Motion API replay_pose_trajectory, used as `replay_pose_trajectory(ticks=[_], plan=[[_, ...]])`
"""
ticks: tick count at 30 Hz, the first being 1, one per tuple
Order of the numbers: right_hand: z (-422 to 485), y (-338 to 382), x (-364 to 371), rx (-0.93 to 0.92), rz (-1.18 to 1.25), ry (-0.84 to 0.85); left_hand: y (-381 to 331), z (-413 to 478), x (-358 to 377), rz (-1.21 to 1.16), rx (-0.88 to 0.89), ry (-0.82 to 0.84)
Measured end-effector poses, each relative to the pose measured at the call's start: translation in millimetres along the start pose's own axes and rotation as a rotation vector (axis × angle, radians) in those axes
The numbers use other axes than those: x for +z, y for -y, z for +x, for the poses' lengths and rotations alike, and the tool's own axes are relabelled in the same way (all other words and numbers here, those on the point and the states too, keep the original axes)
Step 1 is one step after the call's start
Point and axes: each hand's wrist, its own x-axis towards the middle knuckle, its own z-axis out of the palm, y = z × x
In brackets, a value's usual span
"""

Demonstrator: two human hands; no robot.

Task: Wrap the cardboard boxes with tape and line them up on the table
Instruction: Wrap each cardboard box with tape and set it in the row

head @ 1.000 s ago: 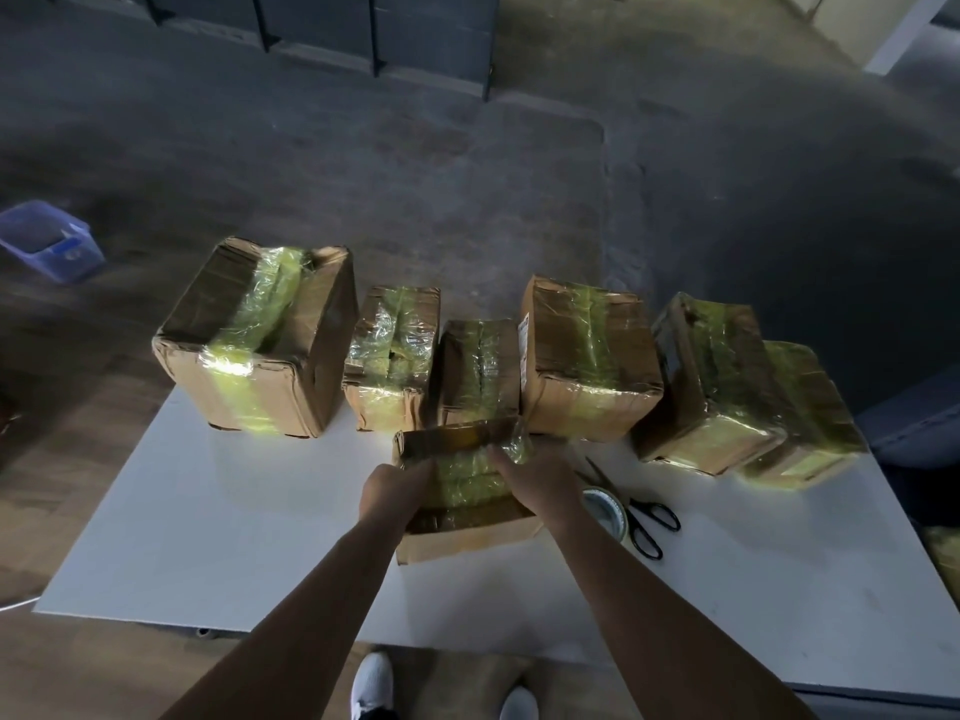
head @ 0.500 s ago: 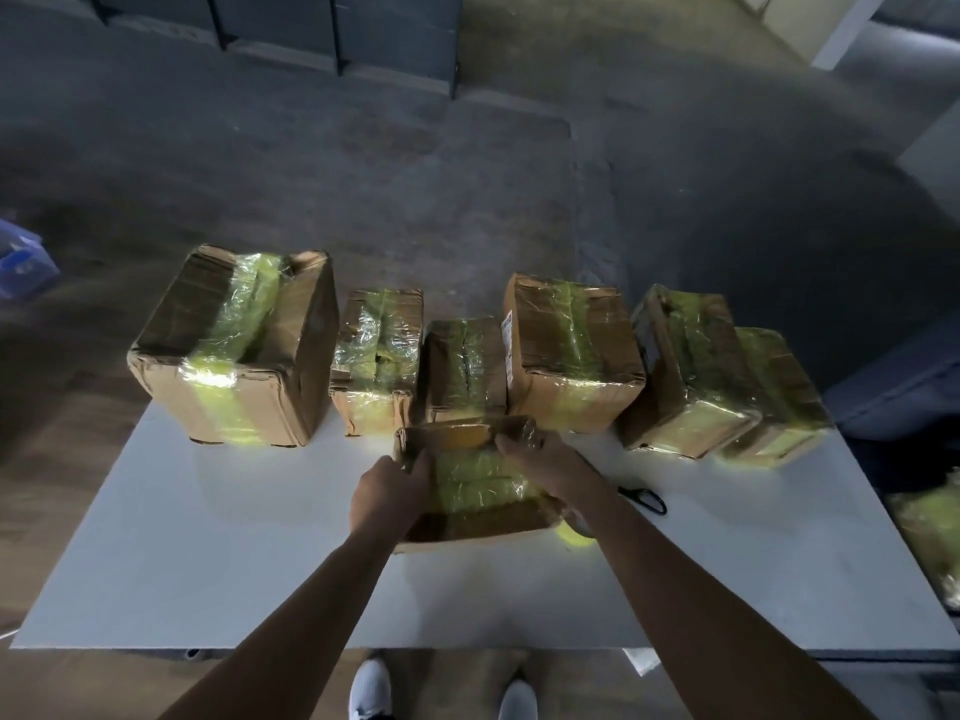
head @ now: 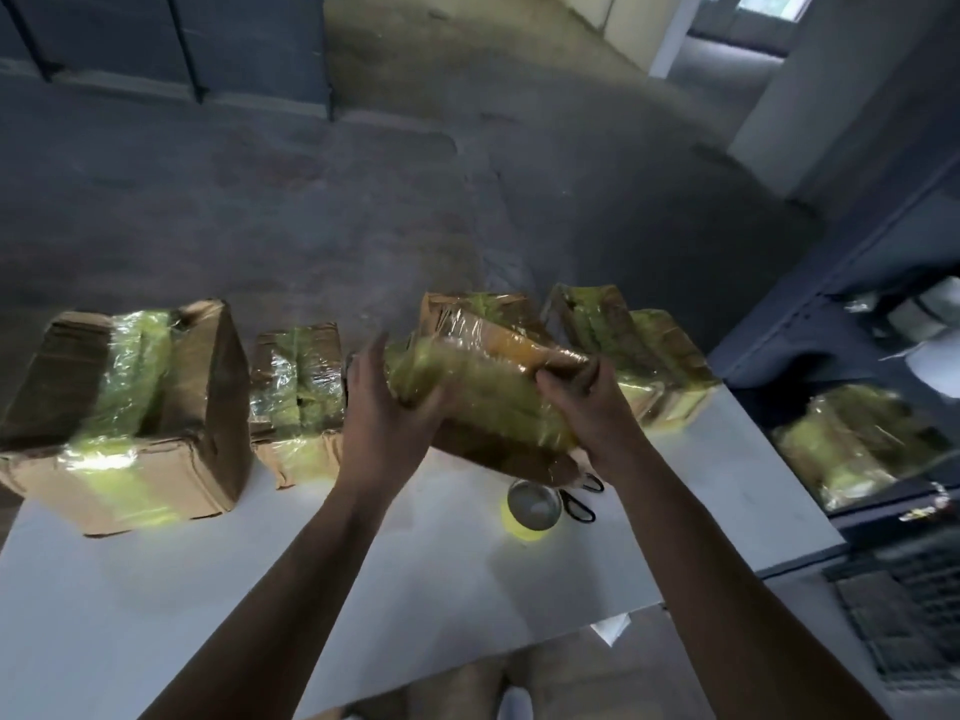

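**Above the worktop, a taped box between two hands**

Over the middle of the white worktop [head: 156, 615], the person holds a taped box [head: 488, 402] clear of the surface. Its long axis runs roughly left to right, from one hand to the other. It is tilted so that a broad face turns toward the camera. Yellow-green tape covers much of that face, and motion blur softens the edges.

The left hand [head: 384, 407] lies flat against the box's left end, fingers straight and pointing up. The right hand [head: 589, 402] grips the right end, fingers curled over the upper corner.

Along the far edge stands a row of wrapped boxes. A large box [head: 130, 418] is leftmost, with a small box [head: 298, 402] just beside it. A rear box [head: 478, 309] shows partly behind the held one, and two right-end boxes [head: 665, 356] lean together.

A tape roll [head: 532, 509] lies on the worktop under the held box, with black scissors [head: 582, 504] just to its right. Another wrapped parcel [head: 857, 449] sits off the worktop on the right.
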Motion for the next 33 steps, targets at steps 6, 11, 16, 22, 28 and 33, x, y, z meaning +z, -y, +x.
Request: replay_pose_trajectory(ticks=[6, 11, 16, 22, 28, 33], plan=[[3.8, 6.9, -32.9, -0.032, 0.059, -0.315, -18.2, -7.0, 51.0, -0.207, -0.119, 0.064], [16.9, 5.5, -65.4, -0.051, 0.105, -0.261, -36.5, -7.7, 131.6, -0.304, -0.173, 0.183], [43.7, -5.2, -146.3, -0.231, -0.26, -0.245, -50.3, 1.2, 206.7, -0.218, -0.169, 0.09], [80.7, -28.4, -251.5, -0.304, -0.294, -0.067, -66.9, 2.8, 310.4, -0.178, -0.194, 0.152], [121.6, -55.1, -318.5, -0.202, -0.376, -0.209, -85.7, 16.1, 398.5, -0.074, -0.152, 0.168], [159.7, -72.3, -346.2, -0.154, -0.44, -0.271, -89.3, 27.7, 452.0, 0.017, -0.171, 0.146]])
